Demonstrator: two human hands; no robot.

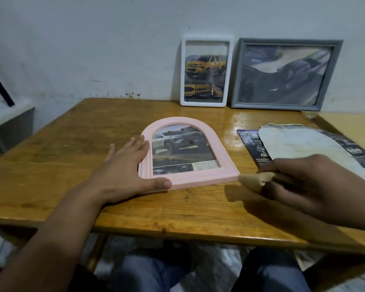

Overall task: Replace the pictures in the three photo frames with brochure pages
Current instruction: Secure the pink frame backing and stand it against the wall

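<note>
While the arched pink frame (185,150) lies flat, glass up, on the glossy wooden table (72,154), the left hand (129,171) rests open-palmed against its ridged left edge. Just right of its corner, the right hand (310,182) pinches a small tan wedge-shaped piece (255,181). Beyond, a rounded white frame (205,72) and grey rectangular frame (282,74) lean on the wall, with dark brochure pages (251,146) under a pale arched sheet (299,142).
</note>
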